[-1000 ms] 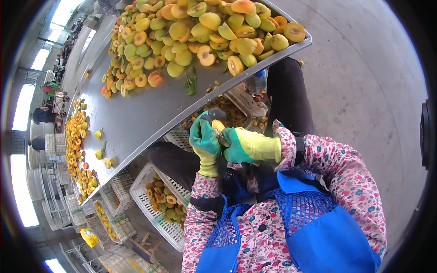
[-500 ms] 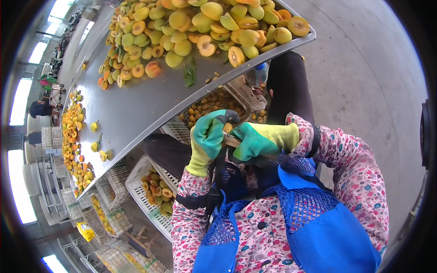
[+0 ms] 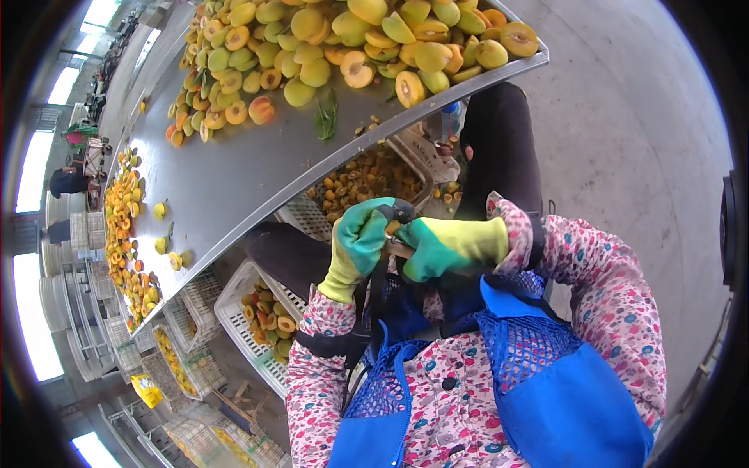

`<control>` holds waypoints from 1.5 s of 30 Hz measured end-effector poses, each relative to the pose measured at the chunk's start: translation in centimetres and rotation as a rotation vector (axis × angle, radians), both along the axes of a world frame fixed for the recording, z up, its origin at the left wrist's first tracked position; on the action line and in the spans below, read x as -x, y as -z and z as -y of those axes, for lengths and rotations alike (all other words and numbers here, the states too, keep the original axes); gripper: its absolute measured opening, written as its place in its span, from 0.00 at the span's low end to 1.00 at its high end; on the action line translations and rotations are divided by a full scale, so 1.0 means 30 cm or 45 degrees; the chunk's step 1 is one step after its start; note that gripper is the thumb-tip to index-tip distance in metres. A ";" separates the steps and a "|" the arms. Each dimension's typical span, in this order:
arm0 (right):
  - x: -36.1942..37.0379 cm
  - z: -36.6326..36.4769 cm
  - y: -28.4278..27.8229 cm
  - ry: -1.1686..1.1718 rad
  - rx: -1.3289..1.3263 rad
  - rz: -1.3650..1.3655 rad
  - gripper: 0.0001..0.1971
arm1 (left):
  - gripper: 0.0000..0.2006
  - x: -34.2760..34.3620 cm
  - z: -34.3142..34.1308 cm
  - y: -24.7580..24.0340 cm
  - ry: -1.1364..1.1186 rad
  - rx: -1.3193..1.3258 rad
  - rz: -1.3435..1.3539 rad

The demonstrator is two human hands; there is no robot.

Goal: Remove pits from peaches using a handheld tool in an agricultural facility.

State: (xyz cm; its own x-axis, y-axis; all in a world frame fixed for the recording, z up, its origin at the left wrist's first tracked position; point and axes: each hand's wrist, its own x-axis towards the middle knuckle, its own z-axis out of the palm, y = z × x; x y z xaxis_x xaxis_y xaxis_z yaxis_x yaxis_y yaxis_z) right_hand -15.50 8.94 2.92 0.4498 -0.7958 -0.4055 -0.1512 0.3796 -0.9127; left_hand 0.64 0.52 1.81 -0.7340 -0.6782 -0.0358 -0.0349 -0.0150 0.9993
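Note:
My gloved hands meet in front of my chest, below the edge of the metal table [image 3: 257, 175]. My left hand [image 3: 363, 240], in a yellow and green glove with dark fingertips, is closed around a small orange piece of fruit [image 3: 392, 228], mostly hidden by the fingers. Beside it, my right hand [image 3: 441, 243] in a matching glove is closed on a tan, handle-like thing [image 3: 399, 249]; its other end is hidden. Halved yellow-green peaches or apricots [image 3: 315, 72] are heaped on the table, with a green leaf [image 3: 326, 117] at the near side.
Beneath the table edge stands a crate [image 3: 425, 162] with fruit pits or pieces around it. A white crate [image 3: 231, 310] of fruit halves is at my left. More halves [image 3: 125, 234] lie along the table's left side, near stacked crates [image 3: 183, 366]. A person [image 3: 69, 181] stands far left.
The table and fruit sit slightly farther right in view. My right hand has shifted a little against the left, and the orange piece shows slightly lower between them. Both hands stay closed.

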 end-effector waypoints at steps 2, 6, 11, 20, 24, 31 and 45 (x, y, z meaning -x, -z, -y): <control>-0.003 -0.025 0.077 -0.015 -0.100 0.398 0.10 | 0.11 0.005 -0.036 -0.001 -0.094 -0.029 -0.074; -0.042 -0.034 0.093 0.079 -0.139 0.444 0.08 | 0.12 0.001 -0.079 0.113 -0.467 -0.101 -0.188; -0.096 0.027 0.064 0.251 -0.560 1.106 0.14 | 0.14 0.001 -0.028 0.096 -0.800 0.020 -0.126; -0.040 0.092 -0.051 0.160 -0.158 0.427 0.12 | 0.29 -0.117 0.021 0.018 -0.834 0.705 0.063; -0.086 0.090 0.063 0.598 -0.203 -0.037 0.11 | 0.31 -0.122 0.024 -0.013 -0.939 -0.168 -0.589; -0.197 0.085 0.053 0.216 1.486 -0.805 0.08 | 0.29 -0.090 -0.023 -0.018 -0.979 -0.133 -0.306; -0.146 0.096 0.041 -0.101 0.843 -0.654 0.14 | 0.25 -0.076 -0.062 0.006 -0.786 0.766 0.368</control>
State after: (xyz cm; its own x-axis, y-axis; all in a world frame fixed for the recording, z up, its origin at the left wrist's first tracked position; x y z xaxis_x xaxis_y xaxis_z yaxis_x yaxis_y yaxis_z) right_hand -11.12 6.06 1.68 0.4017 -0.9151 -0.0356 -0.6125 -0.2395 -0.7533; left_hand 2.92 2.39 1.64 -0.2511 -0.9116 0.3255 -0.4444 0.4073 0.7979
